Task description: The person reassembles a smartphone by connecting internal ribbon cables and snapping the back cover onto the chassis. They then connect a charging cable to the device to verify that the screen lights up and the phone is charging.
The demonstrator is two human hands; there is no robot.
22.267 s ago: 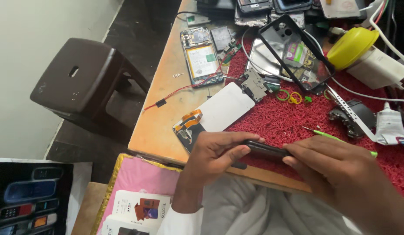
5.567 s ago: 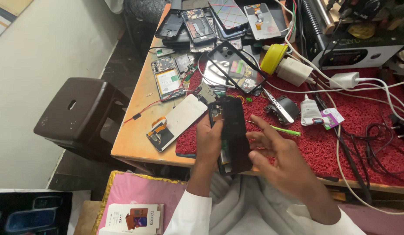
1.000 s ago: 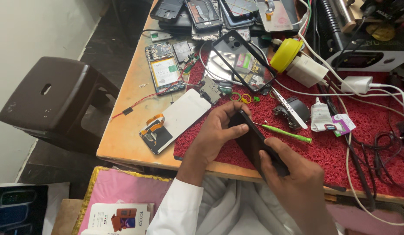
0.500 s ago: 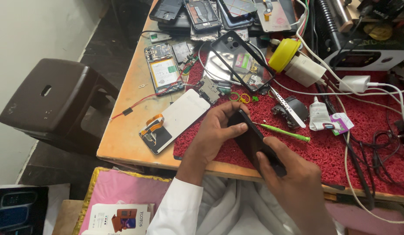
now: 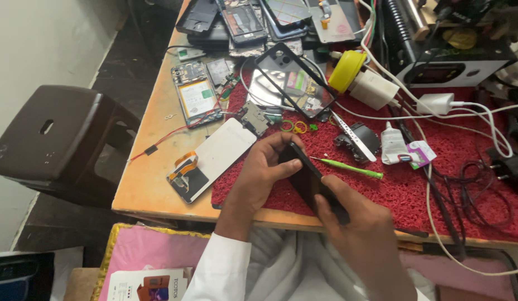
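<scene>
A black phone (image 5: 309, 177) is held edge-up above the red mat (image 5: 415, 184), near the wooden table's (image 5: 153, 184) front edge. My left hand (image 5: 264, 173) grips its far end, fingers curled over the top and thumb on the near face. My right hand (image 5: 353, 223) clasps the near end from below right. A green-handled screwdriver (image 5: 351, 167) lies on the mat just beyond my right hand. A white screen panel (image 5: 220, 156) with an orange flex cable lies left of my left hand.
Several opened phones and back covers crowd the table's far side. A clear phone case (image 5: 295, 83), yellow tape roll (image 5: 345, 69), white chargers, a glue tube (image 5: 390, 146) and tangled cables lie on the mat. A dark stool (image 5: 52, 139) stands left.
Both hands and the phone stay in nearly the same spot over the last second; the phone has tilted slightly and my right hand has shifted a little along its near end.
</scene>
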